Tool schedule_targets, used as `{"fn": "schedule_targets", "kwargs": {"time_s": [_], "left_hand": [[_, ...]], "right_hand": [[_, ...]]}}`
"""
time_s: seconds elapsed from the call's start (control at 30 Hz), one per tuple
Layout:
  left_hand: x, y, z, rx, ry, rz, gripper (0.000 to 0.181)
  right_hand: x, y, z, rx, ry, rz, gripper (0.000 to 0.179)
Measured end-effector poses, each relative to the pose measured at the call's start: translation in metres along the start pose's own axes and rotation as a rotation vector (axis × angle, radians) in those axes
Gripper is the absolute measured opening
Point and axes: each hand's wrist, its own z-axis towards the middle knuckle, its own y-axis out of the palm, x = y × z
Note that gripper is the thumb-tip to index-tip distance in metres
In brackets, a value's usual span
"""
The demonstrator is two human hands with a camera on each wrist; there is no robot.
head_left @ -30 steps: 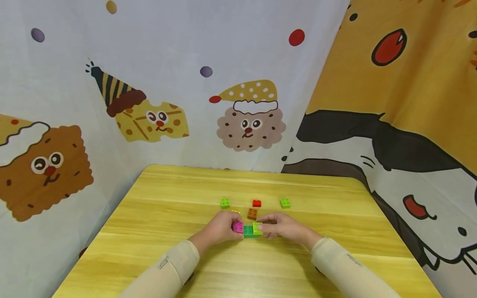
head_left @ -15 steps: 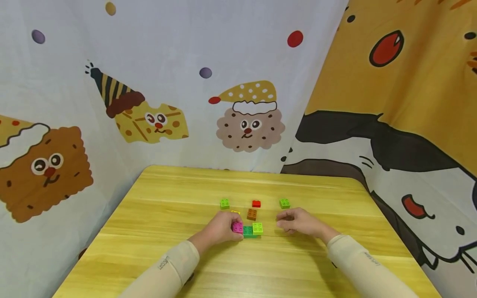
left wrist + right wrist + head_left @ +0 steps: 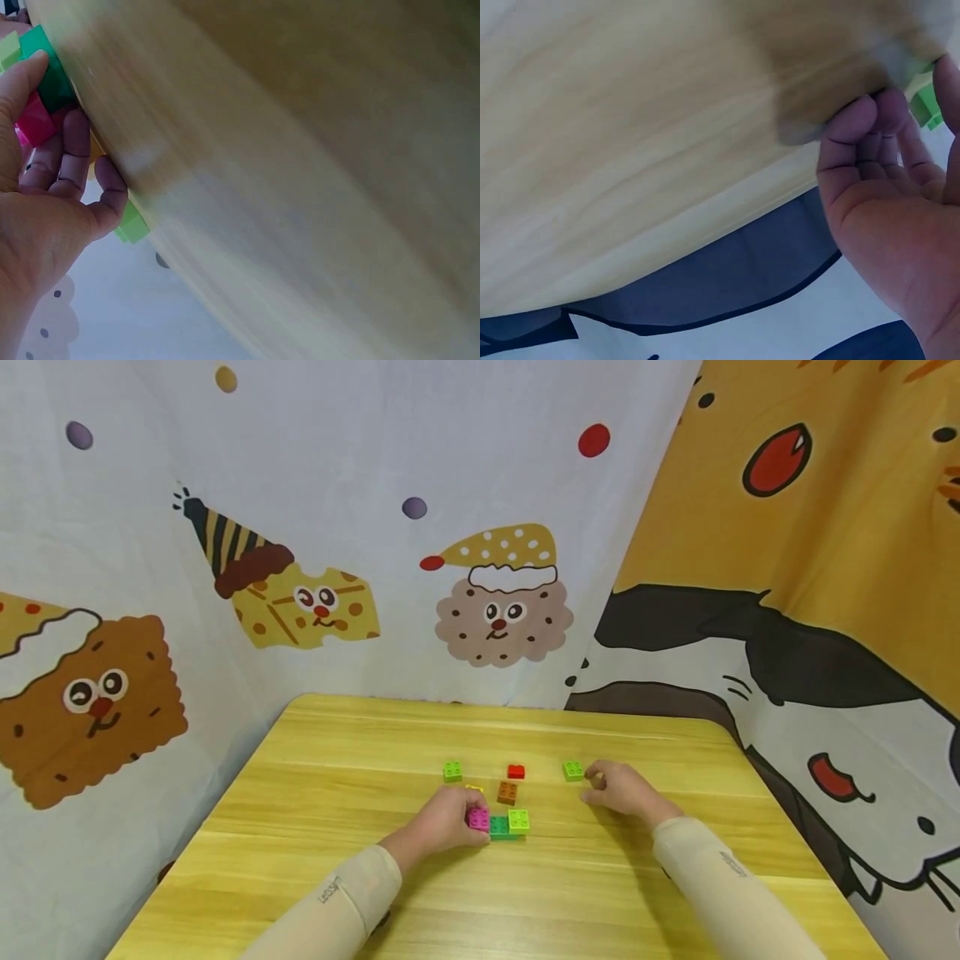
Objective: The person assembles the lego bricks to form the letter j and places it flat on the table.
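Note:
On the table, a dark green building brick [image 3: 499, 828] carries a magenta brick [image 3: 478, 819] on its left end and a lime brick [image 3: 518, 821] on its right end. My left hand [image 3: 444, 818] pinches the joined bricks at the magenta end. In the left wrist view the thumb lies against the dark green brick [image 3: 54, 79]. My right hand [image 3: 622, 790] is bent beside a light green brick [image 3: 573, 770], fingertips right at its right side with a gap between thumb and fingers. The right wrist view shows that light green brick [image 3: 928, 107] partly behind the fingers.
Beyond the joined bricks lie an orange-brown brick [image 3: 507, 792], a red brick [image 3: 516, 772] and another light green brick [image 3: 452, 771]. A yellow brick [image 3: 474, 787] is mostly hidden behind my left hand. A printed curtain [image 3: 337, 485] hangs behind the wooden table [image 3: 360, 735].
My right hand has let go of the lime brick, leaving it on the dark green one, and moved right and away to the light green brick. The left hand has stayed put.

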Motion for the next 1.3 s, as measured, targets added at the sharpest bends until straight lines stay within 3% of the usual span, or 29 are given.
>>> {"fn": "schedule_targets", "kwargs": {"time_s": [0.3,0.6,0.83,1.3], "left_hand": [[0.000,0.000,0.000,0.001,0.000,-0.005,0.025],[0.000,0.000,0.001,0.005,0.029,0.003,0.025],[-0.001,0.001,0.000,0.004,0.016,-0.004,0.025],[-0.003,0.002,0.001,0.008,0.026,-0.006,0.025]], "right_hand": [[-0.009,-0.001,0.022,-0.013,0.115,0.006,0.074],[-0.013,0.004,0.027,-0.013,0.108,0.013,0.072],[-0.012,0.006,0.023,-0.006,0.070,0.014,0.067],[-0.018,0.002,0.023,-0.040,0.110,0.037,0.066]]}}
